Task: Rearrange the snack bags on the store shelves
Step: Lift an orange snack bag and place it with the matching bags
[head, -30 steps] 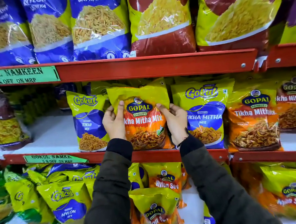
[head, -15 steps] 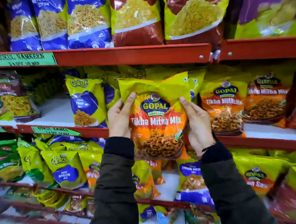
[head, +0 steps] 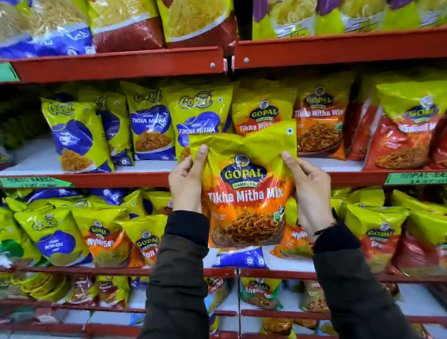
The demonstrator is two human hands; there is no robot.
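1. Gopal Tikha Mitha Mix bag [head: 245,191], yellow on top and orange below, held upright in the air in front of the red shelving, clear of every shelf board.
2. Pinched at its left edge by the left hand [head: 185,184], thumb on the front face near the top seal, fingers hidden behind.
3. Pinched at its right edge by the right hand [head: 311,189], thumb on the front, remaining fingers behind the pack; grips on opposite sides, bag spanning between them.
4. Directly behind the top of the bag, on the middle shelf [head: 138,175]: a standing Gopal bag of the same orange kind [head: 264,111], partly covered, with a matching one [head: 319,120] just beside it to the right.
5. Left of those, blue-and-yellow Gokul Tikha Mitha bags [head: 202,112] standing in a row; red-and-yellow bags [head: 404,130] to the far right.
6. Below the held bag, a shelf of Nylon Sev bags [head: 105,241], leaning and overlapping.
7. Large bags on the top shelf [head: 127,17], edges blurred.
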